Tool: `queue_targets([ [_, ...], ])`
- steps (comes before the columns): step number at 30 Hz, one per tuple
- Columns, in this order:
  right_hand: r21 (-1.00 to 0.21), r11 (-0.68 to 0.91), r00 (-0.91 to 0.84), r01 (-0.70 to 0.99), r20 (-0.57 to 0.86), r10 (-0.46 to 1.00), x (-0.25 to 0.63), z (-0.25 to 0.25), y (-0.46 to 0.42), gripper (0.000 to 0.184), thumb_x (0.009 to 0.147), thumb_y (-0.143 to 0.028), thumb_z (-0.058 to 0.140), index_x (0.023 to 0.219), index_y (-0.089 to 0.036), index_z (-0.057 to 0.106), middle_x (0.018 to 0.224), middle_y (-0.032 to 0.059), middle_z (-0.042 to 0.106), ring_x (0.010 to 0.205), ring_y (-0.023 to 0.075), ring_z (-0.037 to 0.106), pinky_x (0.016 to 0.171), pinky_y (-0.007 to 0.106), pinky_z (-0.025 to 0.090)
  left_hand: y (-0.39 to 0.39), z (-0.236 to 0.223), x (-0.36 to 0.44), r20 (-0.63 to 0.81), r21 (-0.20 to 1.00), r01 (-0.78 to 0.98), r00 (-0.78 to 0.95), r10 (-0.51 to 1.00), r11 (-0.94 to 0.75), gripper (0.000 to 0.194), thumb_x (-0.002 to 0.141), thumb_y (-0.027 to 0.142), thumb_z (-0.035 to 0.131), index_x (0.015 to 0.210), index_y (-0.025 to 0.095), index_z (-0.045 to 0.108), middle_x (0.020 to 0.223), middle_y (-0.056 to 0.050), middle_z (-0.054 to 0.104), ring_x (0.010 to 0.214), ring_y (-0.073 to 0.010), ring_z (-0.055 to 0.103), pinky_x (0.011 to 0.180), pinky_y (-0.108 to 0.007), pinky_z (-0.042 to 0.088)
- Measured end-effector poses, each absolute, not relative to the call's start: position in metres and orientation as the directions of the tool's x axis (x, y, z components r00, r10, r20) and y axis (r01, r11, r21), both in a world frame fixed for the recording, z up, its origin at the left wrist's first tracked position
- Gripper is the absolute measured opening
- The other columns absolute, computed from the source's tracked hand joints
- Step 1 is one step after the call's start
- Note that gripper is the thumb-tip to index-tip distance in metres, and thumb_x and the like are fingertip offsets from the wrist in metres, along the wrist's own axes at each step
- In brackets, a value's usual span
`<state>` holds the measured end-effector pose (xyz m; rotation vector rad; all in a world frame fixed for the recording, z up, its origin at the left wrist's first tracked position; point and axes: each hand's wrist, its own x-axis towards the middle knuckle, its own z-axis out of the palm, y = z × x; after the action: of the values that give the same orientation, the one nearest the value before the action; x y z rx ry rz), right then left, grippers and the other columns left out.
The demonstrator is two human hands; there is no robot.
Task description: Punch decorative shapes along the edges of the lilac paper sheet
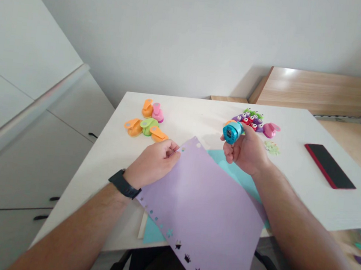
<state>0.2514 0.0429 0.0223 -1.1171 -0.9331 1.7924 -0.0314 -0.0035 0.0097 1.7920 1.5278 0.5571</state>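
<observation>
Lilac paper sheet (198, 214) pinched by left hand (153, 164); right hand (246, 150) closed on blue paper punch (232, 132), raised; sheet overhangs near edge of tabletop (188, 118).

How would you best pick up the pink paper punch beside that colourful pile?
Grip the pink craft punch by its rounded body, coming from above and the right, since it sits at the edge of the pile of craft punches with its flat lever pointing away. The right hand is nearest, but it's holding a blue craft punch.
</observation>
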Motion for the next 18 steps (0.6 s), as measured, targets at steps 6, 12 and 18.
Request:
queue_targets([
  [6, -0.907, -0.359, -0.261, -0.219, -0.300, 0.917, 0.250, 0.023, 0.042, 0.056, 0.095, -0.063, 0.033, 0.084, -0.018, 0.065, 0.055, 0.0075, 0.066, 0.037, 0.0183, 0.054, 0.037, 0.029, 0.040, -0.008, 0.020, -0.029, -0.142, 0.742, 0.649, 0.397, 0.907, -0.168, 0.012, 0.082, 0.031, 0.064, 0.087, 0.022, 0.070, 0.085, 0.000, 0.075, 0.077, -0.0187, 0.070, 0.072, -0.030, 0.052],
  [12, -0.913, -0.357, -0.279, -0.196, -0.297, 0.913, 0.248, 0.025, 0.040, 0.061, 0.097, -0.066, 0.032, 0.084, -0.017, 0.065, 0.061, 0.0086, 0.068, 0.043, 0.0172, 0.058, 0.043, 0.028, 0.045, -0.013, 0.028, -0.027, -0.138, 0.736, 0.620, 0.531, 0.836, -0.271, 0.012, 0.081, 0.023, 0.064, 0.084, 0.023, 0.075, 0.089, -0.003, 0.076, 0.080, -0.0186, 0.069, 0.073, -0.030, 0.052],
  [18, -0.926, -0.341, -0.350, -0.163, -0.269, 0.898, 0.233, 0.017, 0.031, 0.063, 0.099, -0.071, 0.034, 0.094, -0.017, 0.066, 0.086, 0.0110, 0.074, 0.077, 0.0233, 0.076, 0.048, 0.025, 0.051, -0.011, 0.022, -0.027, -0.110, 0.714, 0.620, 0.559, 0.822, -0.326, 0.013, 0.082, 0.022, 0.063, 0.087, 0.023, 0.076, 0.089, -0.002, 0.075, 0.080, -0.0179, 0.067, 0.074, -0.029, 0.049],
])
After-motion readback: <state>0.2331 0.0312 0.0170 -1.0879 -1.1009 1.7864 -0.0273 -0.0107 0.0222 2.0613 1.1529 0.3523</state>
